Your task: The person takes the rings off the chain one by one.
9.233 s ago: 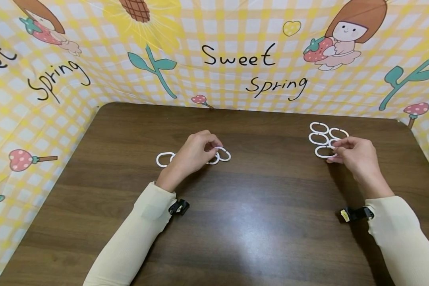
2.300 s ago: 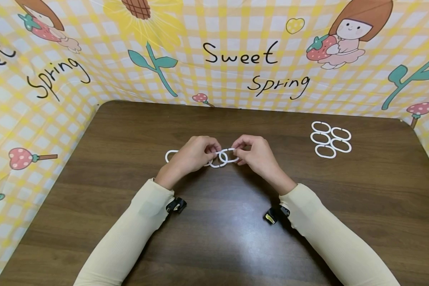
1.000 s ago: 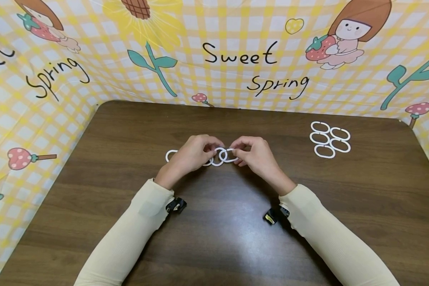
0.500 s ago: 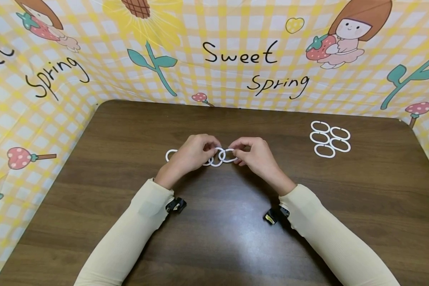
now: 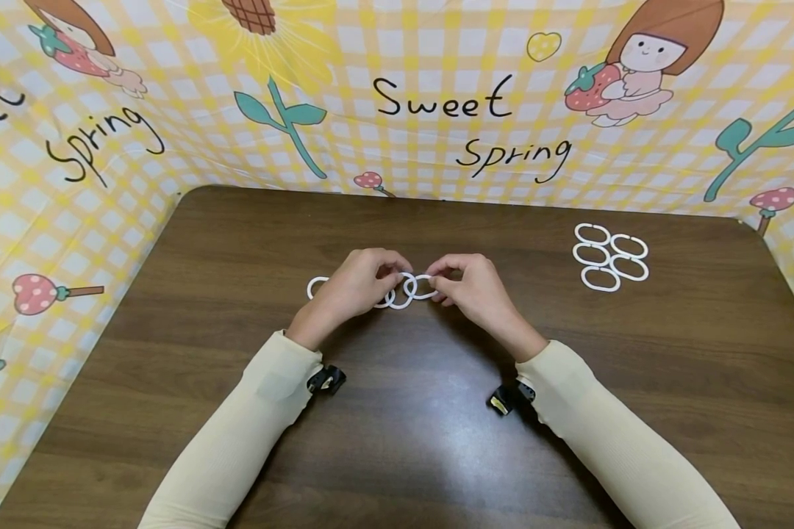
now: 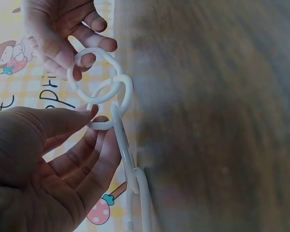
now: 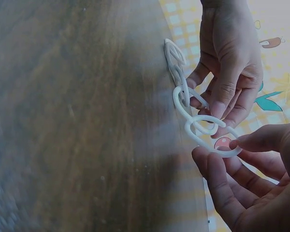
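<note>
In the head view, my left hand (image 5: 357, 283) and right hand (image 5: 473, 290) face each other close together over the table's middle. Thumb and fingers of the left pinch a white plastic chain link (image 6: 129, 94), the end one of a short chain. More joined links (image 6: 122, 140) hang from it, partly behind the hand in the head view. Between its thumb and fingers the right hand holds another white link (image 7: 195, 139). That oval loops through the left hand's link; a small gap shows in it in the right wrist view.
Several loose white links (image 5: 601, 289) lie grouped flat at the back right of the brown wooden table (image 5: 397, 455). A yellow checked cloth (image 5: 437, 44) with printed figures rises behind the table and at its left. Each wrist wears a small black camera (image 5: 327, 379).
Earlier my right hand took a link from the loose group and brought it left to the chain, where the two interlock. Over the last second both hands stay nearly still.
</note>
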### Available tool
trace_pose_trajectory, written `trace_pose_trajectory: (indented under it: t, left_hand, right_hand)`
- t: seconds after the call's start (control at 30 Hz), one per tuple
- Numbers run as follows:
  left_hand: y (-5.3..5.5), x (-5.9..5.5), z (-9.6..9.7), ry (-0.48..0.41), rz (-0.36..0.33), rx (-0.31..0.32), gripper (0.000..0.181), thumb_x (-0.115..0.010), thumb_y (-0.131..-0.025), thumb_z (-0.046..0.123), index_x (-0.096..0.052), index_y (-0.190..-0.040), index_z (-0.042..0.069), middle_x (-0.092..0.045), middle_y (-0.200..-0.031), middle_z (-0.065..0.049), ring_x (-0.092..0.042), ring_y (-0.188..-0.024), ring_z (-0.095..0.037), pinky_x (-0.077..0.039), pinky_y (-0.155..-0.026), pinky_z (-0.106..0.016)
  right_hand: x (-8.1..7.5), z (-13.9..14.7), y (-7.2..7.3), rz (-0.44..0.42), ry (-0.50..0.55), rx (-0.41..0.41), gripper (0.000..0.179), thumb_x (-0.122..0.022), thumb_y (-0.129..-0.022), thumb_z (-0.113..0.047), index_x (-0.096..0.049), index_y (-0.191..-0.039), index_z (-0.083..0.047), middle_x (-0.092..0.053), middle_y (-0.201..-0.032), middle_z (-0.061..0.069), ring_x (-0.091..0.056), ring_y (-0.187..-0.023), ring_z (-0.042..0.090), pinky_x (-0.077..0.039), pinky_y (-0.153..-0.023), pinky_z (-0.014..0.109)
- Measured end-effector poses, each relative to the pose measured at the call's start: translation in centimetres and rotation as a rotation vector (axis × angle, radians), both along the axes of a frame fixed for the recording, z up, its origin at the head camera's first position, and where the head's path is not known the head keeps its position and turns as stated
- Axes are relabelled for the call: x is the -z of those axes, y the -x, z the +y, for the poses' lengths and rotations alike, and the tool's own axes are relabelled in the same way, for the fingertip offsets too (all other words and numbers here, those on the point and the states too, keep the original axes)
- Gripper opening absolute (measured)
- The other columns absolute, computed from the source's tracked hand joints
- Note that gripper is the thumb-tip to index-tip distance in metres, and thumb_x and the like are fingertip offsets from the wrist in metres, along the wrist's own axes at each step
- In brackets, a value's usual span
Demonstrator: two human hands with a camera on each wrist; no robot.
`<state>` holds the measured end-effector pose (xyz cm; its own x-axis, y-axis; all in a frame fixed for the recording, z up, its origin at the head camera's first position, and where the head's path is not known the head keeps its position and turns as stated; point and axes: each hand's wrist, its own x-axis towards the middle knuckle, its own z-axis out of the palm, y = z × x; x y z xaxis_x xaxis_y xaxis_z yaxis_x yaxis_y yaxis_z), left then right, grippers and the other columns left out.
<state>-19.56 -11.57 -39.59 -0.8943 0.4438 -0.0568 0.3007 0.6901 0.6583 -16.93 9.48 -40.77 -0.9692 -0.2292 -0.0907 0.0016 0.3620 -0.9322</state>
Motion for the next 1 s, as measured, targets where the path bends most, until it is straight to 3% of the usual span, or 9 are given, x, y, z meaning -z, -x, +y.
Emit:
trace_pose_trajectory:
  t: [0.5, 0.77, 1.0]
  left_hand:
    - [-0.09, -0.04, 0.02, -0.022, -0.032, -0.018, 0.017, -0.063, -0.102, 0.005, -0.079, -0.105, 0.011, -0.076, -0.099, -0.006, -0.062, -0.083, -0.017, -0.049, -0.073, -0.029]
    - [-0.06, -0.02, 0.03, -0.018, -0.029, -0.017, 0.017, -0.063, -0.103, 0.005, -0.078, -0.106, 0.011, -0.077, -0.101, -0.006, -0.063, -0.086, -0.018, -0.05, -0.074, -0.03]
    - [0.06, 0.16, 0.0, -0.02, -0.019, -0.01, 0.018, -0.062, -0.103, 0.005, -0.078, -0.107, 0.011, -0.077, -0.104, -0.006, -0.064, -0.089, -0.019, -0.05, -0.077, -0.031]
  right_hand:
    - [0.02, -0.2, 0.02, 0.043, -0.027, 0.017, 0.011, -0.069, -0.095, 0.0, -0.076, -0.102, 0.005, -0.075, -0.097, 0.019, -0.076, -0.076, 0.025, -0.064, -0.067, 0.034]
    - [-0.12, -0.37, 0.04, 0.033, -0.018, -0.001, 0.012, -0.068, -0.096, 0.0, -0.076, -0.104, 0.005, -0.075, -0.104, 0.021, -0.077, -0.081, 0.029, -0.065, -0.07, 0.037]
    - [-0.15, -0.45, 0.12, 0.022, -0.019, -0.008, 0.013, -0.068, -0.097, -0.001, -0.076, -0.104, 0.005, -0.076, -0.1, 0.022, -0.074, -0.078, 0.02, -0.065, -0.07, 0.039]
